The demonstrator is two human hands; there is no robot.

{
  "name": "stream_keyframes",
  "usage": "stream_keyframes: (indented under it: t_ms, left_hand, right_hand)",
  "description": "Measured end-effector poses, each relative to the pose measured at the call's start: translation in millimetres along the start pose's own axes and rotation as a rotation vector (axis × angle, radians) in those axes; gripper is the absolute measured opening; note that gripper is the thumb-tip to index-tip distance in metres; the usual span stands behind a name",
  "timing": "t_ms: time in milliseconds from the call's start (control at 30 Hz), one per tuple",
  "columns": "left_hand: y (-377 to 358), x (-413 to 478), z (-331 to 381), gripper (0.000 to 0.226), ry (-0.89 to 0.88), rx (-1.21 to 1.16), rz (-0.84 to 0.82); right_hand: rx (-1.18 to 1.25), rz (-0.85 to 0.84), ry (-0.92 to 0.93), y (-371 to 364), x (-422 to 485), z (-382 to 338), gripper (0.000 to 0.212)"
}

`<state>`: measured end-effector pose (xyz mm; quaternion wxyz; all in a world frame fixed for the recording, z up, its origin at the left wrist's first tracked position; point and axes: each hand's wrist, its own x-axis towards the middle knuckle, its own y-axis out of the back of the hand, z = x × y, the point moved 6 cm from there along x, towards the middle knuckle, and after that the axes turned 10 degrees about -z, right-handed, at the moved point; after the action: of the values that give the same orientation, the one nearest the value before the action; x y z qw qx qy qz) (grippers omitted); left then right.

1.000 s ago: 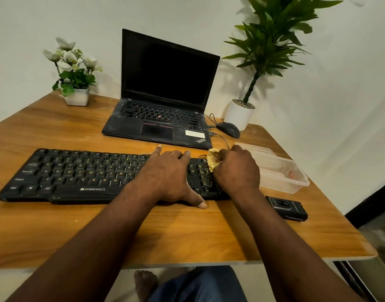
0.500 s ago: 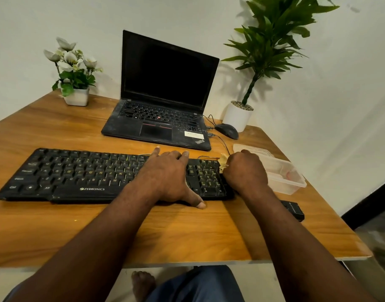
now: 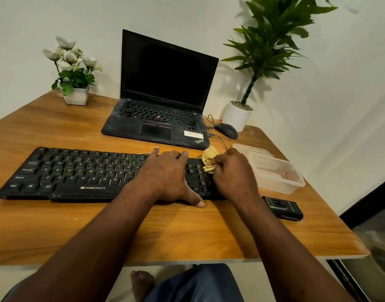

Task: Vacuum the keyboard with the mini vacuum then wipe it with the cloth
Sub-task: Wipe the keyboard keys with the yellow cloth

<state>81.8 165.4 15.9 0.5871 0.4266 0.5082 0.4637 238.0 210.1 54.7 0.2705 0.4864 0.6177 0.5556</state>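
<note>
Black keyboard flat on desk — yellow cloth on right end.

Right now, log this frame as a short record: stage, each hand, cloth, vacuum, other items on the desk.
stage: wiping; the vacuum lies set aside
left hand: flat on the keyboard, right of centre, holding nothing
right hand: closed on the cloth, over the keyboard's right end
cloth: yellow, bunched, on the keys at the far right corner
vacuum: black, flat on the desk, right of the keyboard, untouched
other: laptop open, screen dark; mouse; clear tub; two potted plants at the back
</note>
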Motion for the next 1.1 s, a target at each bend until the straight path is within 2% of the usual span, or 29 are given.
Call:
stream_keyframes:
  t_ms: [67, 133, 200, 267, 333, 400, 500, 700, 767, 867, 933, 1100]
  left_hand:
    - [-0.3, 0.0, 0.0, 0.153, -0.002, 0.0, 0.006]
    - [-0.2, -0.3, 0.2, 0.153, -0.006, -0.001, 0.007]
    - [-0.1, 0.2, 0.4, 0.152, -0.009, -0.003, 0.01]
    - [-0.1, 0.1, 0.2, 0.152, -0.009, -0.006, 0.014]
    - [-0.5, -0.1, 0.2, 0.152, -0.007, -0.007, 0.011]
    - [-0.5, -1.0, 0.7, 0.152, -0.003, -0.004, 0.009]
    - [-0.3, -1.5, 0.2, 0.151, 0.003, -0.003, 0.004]
    - [-0.1, -2.2, 0.4, 0.151, 0.01, -0.001, -0.005]
    - [-0.2, -1.7, 0.9, 0.15, 0.009, -0.004, -0.005]
    - [-0.1, -0.4, 0.9, 0.15, 0.007, -0.004, -0.005]
    - [0.2, -0.4, 0.9, 0.15, 0.007, -0.003, 0.0]
    - [0.7, -2.9, 1.2, 0.15, 0.008, -0.01, -0.01]
  right_hand:
    - [0.028, 0.009, -0.045, 4.6, -1.6, 12.7, 0.022]
    - [0.069, 0.095, -0.067, 13.8, -4.6, 18.9, 0.025]
    - [0.294, 0.166, -0.036, 20.3, -6.4, 19.6, 0.036]
    - [0.434, 0.084, 0.032, 14.2, -4.1, 9.0, 0.04]
    - [0.242, -0.07, 0.109, -1.9, -1.7, -4.6, 0.035]
    - [0.099, -0.155, 0.125, -11.4, -0.7, -8.7, 0.035]
    - [0.017, -0.185, 0.155, -7.6, 3.4, -11.3, 0.04]
    - [-0.397, -0.217, 0.124, 12.4, 12.7, 0.9, 0.041]
    - [-0.411, -0.205, 0.114, 15.0, 14.3, -0.3, 0.039]
    - [-0.203, -0.255, 0.196, 6.7, 16.3, -20.2, 0.037]
    - [-0.147, -0.296, 0.219, 0.0, 17.9, -29.3, 0.038]
    - [-0.321, -0.22, 0.057, 14.4, 25.4, -12.9, 0.036]
